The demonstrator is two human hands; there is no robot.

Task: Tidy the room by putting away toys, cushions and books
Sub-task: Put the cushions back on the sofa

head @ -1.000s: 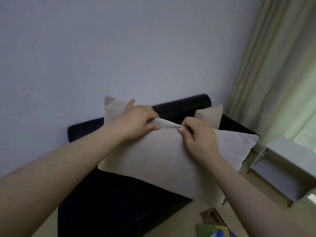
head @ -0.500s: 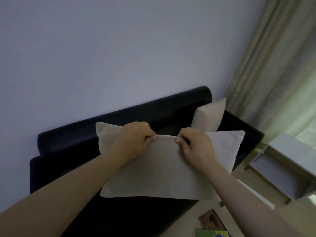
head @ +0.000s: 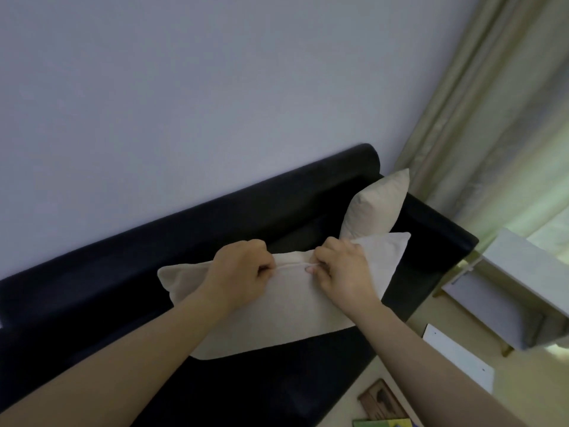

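A large beige cushion (head: 277,315) is held lengthwise over the seat of a dark sofa (head: 129,272), its upper seam close to the backrest and its right corner reaching toward the sofa's right armrest. Both hands grip it along that upper seam, side by side and just apart. The left hand (head: 241,274) has its fingers (head: 265,268) curled over the edge with the fabric pinched beneath them. The right hand (head: 343,272) does the same, its fingers (head: 318,262) folded down onto the seam and one fingertip showing against the cloth. A short ridge of bunched fabric runs between the two hands. Whether the cushion's lower edge bears on the seat or hangs just clear of it cannot be told from this angle. Behind the right hand a second cushion (head: 377,208) — the same pale colour — stands upright in the sofa's right corner, leaning against the backrest, with the held cushion's corner overlapping its base. A plain pale wall (head: 215,103) rises behind the sofa, and a greenish curtain (head: 492,134) hangs at the right. On the floor to the right of the sofa stands a white shelf unit (head: 523,282), with a flat white board (head: 458,355) lying beside it. At the bottom edge a flat brown piece (head: 381,402) with dark shapes on it and a green book (head: 385,423) lie on the floor — just beside the sofa's front.
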